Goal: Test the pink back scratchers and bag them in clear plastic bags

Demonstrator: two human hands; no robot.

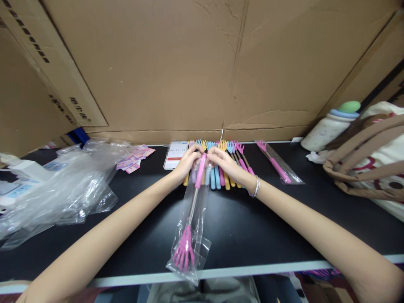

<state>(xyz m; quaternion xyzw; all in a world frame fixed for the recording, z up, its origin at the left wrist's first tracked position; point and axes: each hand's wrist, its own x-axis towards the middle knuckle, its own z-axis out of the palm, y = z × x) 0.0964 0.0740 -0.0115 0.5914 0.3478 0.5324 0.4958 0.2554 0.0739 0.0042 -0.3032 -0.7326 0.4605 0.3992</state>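
Note:
A pink back scratcher [200, 174] with a metal shaft lies inside a see-through plastic bag [203, 210], its hand-shaped end toward me at the table's front edge. At the far end of this bag, by the handle's tip, my left hand [189, 163] pinches the plastic on the left side. My right hand [223, 163], a bracelet on its wrist, closes on the bag's right side there. Just behind and below both hands, a row of loose back scratchers [216, 179] in yellow, blue, purple and pink is partly hidden.
Plastic bags [78, 185] are heaped at left beside pink cards [135, 158]. A phone [175, 155] showing a timer stands near the cardboard wall [176, 75]. At right are another bagged pink back scratcher [279, 168], a white bottle [328, 130] and a brown-strapped bag [375, 155].

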